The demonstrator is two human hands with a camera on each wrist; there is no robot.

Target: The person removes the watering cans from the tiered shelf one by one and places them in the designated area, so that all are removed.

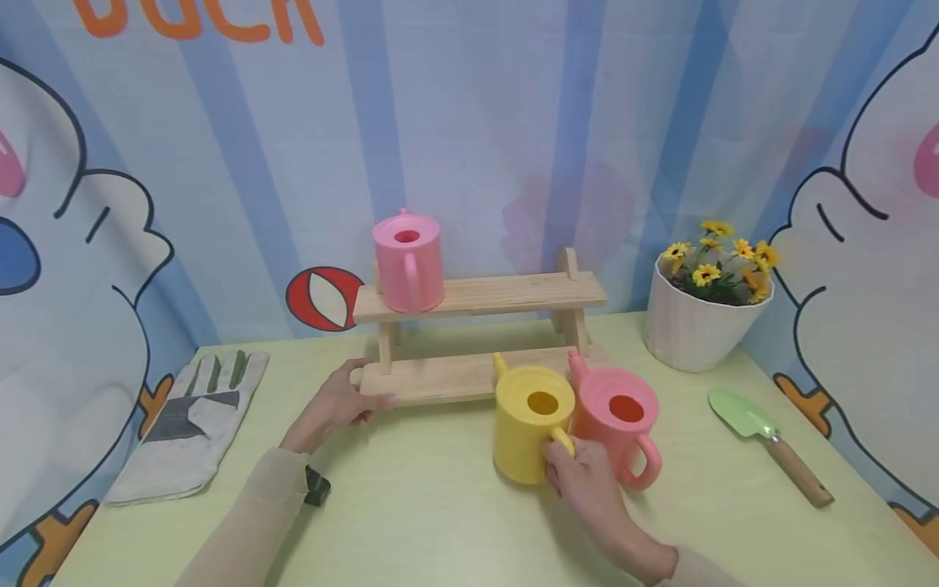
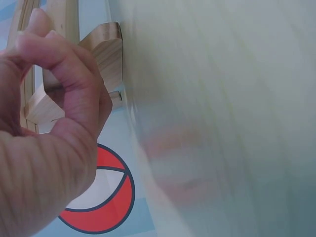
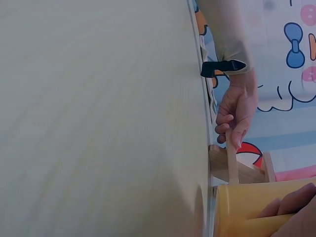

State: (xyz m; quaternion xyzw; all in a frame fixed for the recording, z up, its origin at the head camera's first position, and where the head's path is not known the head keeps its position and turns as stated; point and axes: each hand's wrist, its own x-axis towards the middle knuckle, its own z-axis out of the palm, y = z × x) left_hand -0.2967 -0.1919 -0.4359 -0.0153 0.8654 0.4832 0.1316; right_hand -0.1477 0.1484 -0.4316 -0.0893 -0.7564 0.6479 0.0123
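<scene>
1. Gripping a two-tier wooden stand (image 1: 477,297) at eight o'clock with left hand (image 1: 346,399).
2. Pinching a yellow watering can (image 1: 517,440) by its handle with right hand (image 1: 590,487), five o'clock from the stand.
3. Holding it beside a pink watering can (image 1: 610,434) at three o'clock.

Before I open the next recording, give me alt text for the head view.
Right hand holds a yellow watering can beside a pink can; left hand grips the lower left end of a wooden stand. Another pink can sits on the stand's upper shelf. A glove lies to the left, a flowerpot and trowel to the right.
</scene>
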